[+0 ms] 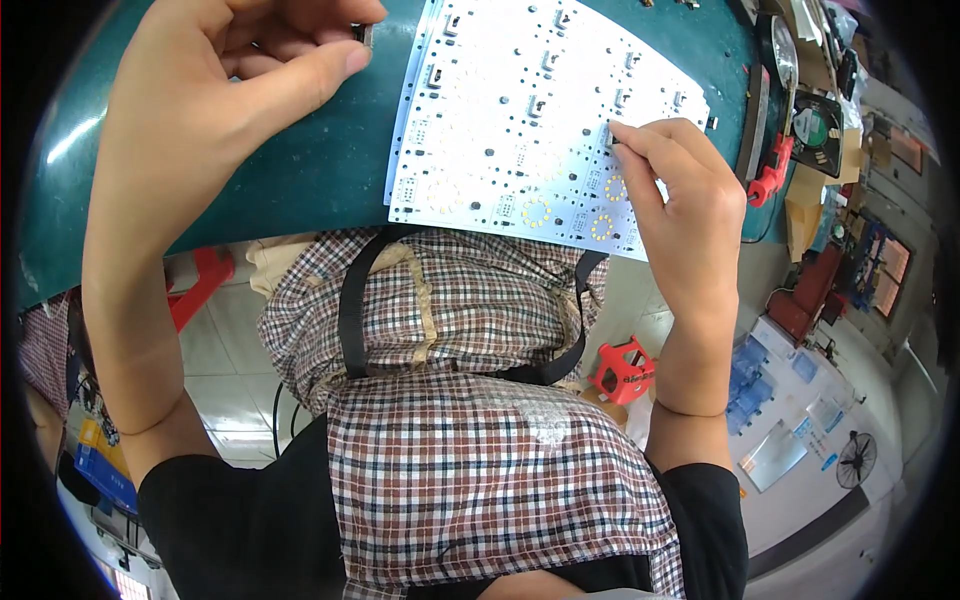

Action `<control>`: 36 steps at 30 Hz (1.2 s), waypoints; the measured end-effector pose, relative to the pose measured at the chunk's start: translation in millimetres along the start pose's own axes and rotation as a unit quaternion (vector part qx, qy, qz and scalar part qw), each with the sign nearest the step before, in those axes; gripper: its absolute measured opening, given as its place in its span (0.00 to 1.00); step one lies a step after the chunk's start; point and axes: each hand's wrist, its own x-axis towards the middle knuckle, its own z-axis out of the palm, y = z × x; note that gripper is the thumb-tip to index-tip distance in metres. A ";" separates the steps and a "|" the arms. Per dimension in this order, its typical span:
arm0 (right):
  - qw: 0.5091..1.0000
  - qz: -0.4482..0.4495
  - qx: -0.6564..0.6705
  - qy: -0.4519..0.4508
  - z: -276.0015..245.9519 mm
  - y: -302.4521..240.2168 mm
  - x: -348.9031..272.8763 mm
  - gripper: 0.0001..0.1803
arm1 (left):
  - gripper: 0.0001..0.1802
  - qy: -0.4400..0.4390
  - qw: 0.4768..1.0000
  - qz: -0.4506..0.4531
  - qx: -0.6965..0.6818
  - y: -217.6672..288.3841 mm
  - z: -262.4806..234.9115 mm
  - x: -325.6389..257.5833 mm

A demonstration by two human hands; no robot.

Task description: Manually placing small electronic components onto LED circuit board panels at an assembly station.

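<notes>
A white circuit board panel lies on the green tabletop, its near edge at the table's edge. Rows of small slide switches, black round parts and rings of yellow pads cover it. My right hand is over the panel's right side, thumb and forefinger pinching a small dark component at its surface; the fingertips partly hide it. Left of the panel, my left hand is raised above the table. Its curled fingers and thumb hold a small dark part, mostly covered, kind unclear.
Another panel edge shows under the first at left. A red clamp, a black square fan and cardboard sit along the table's right side. Below are a red stool and, at left, a red plastic frame.
</notes>
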 end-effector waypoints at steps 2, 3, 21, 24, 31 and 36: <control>1.000 -0.001 -0.016 -0.016 -1.0 -0.6 -0.8 0.09 | 0.10 -0.002 1.000 0.000 0.007 -2.1 -3.2 -2.8; 1.000 -0.002 -0.021 -0.005 0.9 -0.8 -2.5 0.10 | 0.11 -0.004 1.000 -0.002 0.015 -3.2 -4.3 -4.2; 0.998 -0.051 -0.029 0.022 3.8 4.5 -0.9 0.07 | 0.13 -0.033 0.974 -0.019 0.221 -14.0 1.9 -16.3; 1.000 -0.016 0.013 0.014 2.0 8.7 1.1 0.06 | 0.10 -0.015 0.979 -0.027 0.201 -12.0 5.0 -13.1; 0.997 0.023 0.068 -0.012 -4.0 10.2 5.2 0.05 | 0.08 -0.030 0.969 0.004 0.246 -6.8 2.0 -10.4; 0.992 0.059 0.066 0.090 -10.5 44.9 44.5 0.07 | 0.07 -0.035 0.972 -0.049 0.228 -4.2 1.7 -12.2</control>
